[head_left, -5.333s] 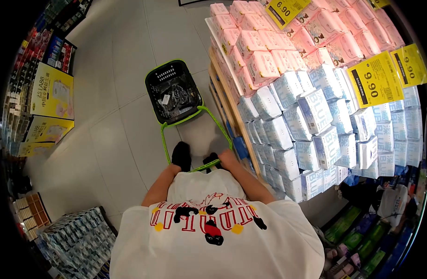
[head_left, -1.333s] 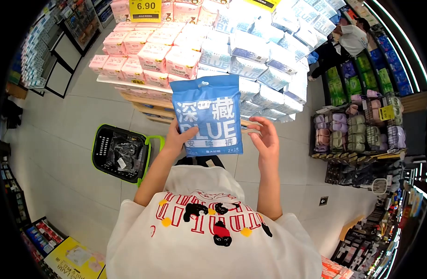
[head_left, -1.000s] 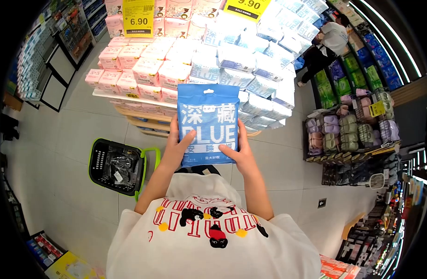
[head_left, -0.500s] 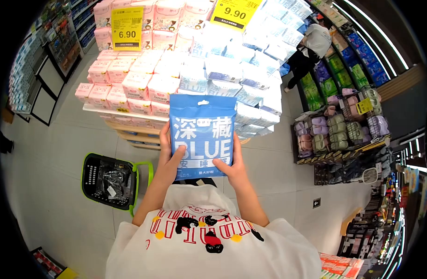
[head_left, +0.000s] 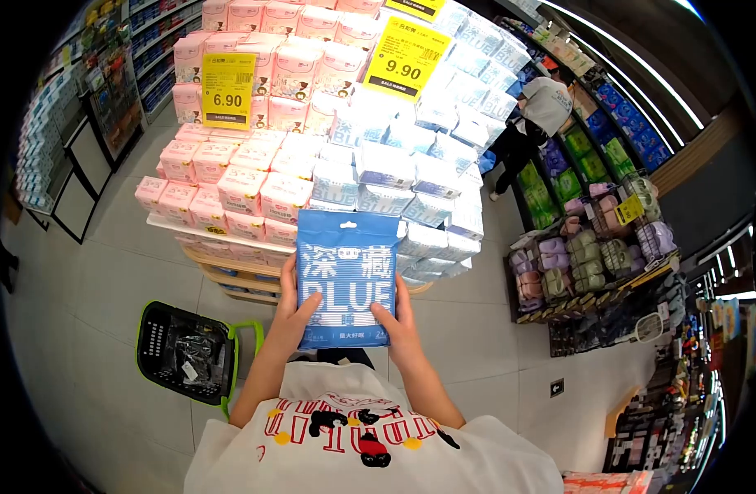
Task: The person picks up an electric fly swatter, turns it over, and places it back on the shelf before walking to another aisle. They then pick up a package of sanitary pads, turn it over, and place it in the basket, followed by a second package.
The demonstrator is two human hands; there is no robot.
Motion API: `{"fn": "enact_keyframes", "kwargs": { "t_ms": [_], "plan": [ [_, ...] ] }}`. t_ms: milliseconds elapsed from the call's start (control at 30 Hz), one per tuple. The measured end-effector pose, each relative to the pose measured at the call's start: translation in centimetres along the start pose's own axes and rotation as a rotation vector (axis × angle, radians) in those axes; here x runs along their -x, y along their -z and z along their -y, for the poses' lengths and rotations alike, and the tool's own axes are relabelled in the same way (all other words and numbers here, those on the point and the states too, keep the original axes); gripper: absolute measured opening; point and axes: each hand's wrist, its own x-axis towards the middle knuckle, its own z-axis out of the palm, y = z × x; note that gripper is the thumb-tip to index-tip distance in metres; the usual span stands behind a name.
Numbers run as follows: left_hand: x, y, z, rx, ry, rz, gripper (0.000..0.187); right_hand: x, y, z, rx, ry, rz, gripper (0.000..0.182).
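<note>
your left hand (head_left: 293, 317) and right hand (head_left: 398, 323) both grip the blue pack (head_left: 347, 276), one on each lower edge, thumbs across its front and fingers behind. you hold the pack upright before your chest, its printed face toward you, in front of the stacked display (head_left: 345, 156) of pink and blue packs. two yellow price signs (head_left: 402, 59) stand on that stack. the basket (head_left: 188, 359) sits on the floor to your left, apart from your hands.

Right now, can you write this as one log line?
left hand: grips blue pack | right hand: grips blue pack | basket: on floor
</note>
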Motion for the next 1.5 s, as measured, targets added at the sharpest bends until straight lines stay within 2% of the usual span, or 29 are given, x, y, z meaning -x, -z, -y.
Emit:
{"fn": "enact_keyframes", "kwargs": {
  "t_ms": [433, 533, 600, 667, 700, 800, 900, 967, 1000, 1067, 1100, 1133, 1200, 1267, 1333, 1433, 1500],
  "plan": [
    [1.1, -0.2, -0.3, -0.105, 0.096, 0.137, 0.087, -0.4, 1.4, -0.2, 0.0, 0.001, -0.051, 0.07],
    [1.2, -1.1, -0.7, 0.016, 0.116, 0.093, 0.084, -0.2, 1.3, -0.6, -0.042, -0.017, -0.093, 0.07],
    [0.5, -0.2, 1.9, 0.0, 0.002, -0.003, 0.079, -0.5, 1.3, -1.7, -0.004, 0.11, -0.045, 0.071],
    [0.4, -0.7, 1.4, 0.067, 0.013, -0.031, 0.076, -0.6, 1.3, -1.1, -0.066, 0.13, -0.039, 0.073],
    [0.1, -0.4, 1.6, 0.045, 0.016, 0.014, 0.076, -0.6, 1.5, -1.1, -0.026, 0.129, -0.013, 0.073],
    [0.4, -0.4, 2.0, 0.137, 0.045, -0.034, 0.076, -0.2, 1.8, -0.4, 0.071, 0.101, 0.048, 0.074],
    [0.4, -0.8, 1.4, 0.138, 0.034, -0.028, 0.079, 0.5, 1.8, 0.4, 0.064, 0.177, 0.037, 0.069],
    [0.5, -0.6, 1.6, 0.165, 0.052, -0.051, 0.078, 1.0, 2.0, 2.2, 0.436, 0.259, -0.064, 0.059],
    [0.6, -0.6, 1.6, 0.186, 0.058, -0.067, 0.077, 1.2, 2.2, 3.4, 0.434, 0.244, -0.07, 0.059],
    [0.9, -0.4, 1.9, 0.175, 0.103, -0.141, 0.074, 1.4, 2.7, 6.3, 0.874, 0.635, -0.08, 0.052],
    [0.6, 0.3, 2.8, 0.199, 0.075, -0.151, 0.073, 1.9, 2.4, 8.4, 0.814, 0.722, -0.022, 0.049],
    [0.1, 0.8, 3.5, 0.223, 0.042, -0.157, 0.072, 2.8, 2.0, 10.3, 0.808, 0.717, -0.029, 0.049],
    [-0.5, 0.9, 4.4, 0.213, 0.016, -0.181, 0.07, 4.8, 1.6, 14.9, 0.721, 1.019, 0.151, 0.05],
    [-0.5, 0.4, 4.5, 0.299, -0.048, -0.215, 0.07, 7.8, 1.1, 18.6, 0.53, 1.245, 0.164, 0.05],
    [-0.1, 0.0, 4.5, 0.298, -0.035, -0.244, 0.069, 8.5, -0.8, 20.6, 0.149, 1.637, 0.074, 0.044],
    [-0.1, 0.8, 5.5, 0.275, -0.002, -0.18, 0.07, 10.5, -1.0, 22.4, 0.212, 1.632, 0.118, 0.04],
    [0.5, 0.7, 4.7, 0.202, 0.065, -0.175, 0.07, 12.6, 0.0, 25.6, 0.694, 1.287, 0.46, 0.026]
  ]
}}
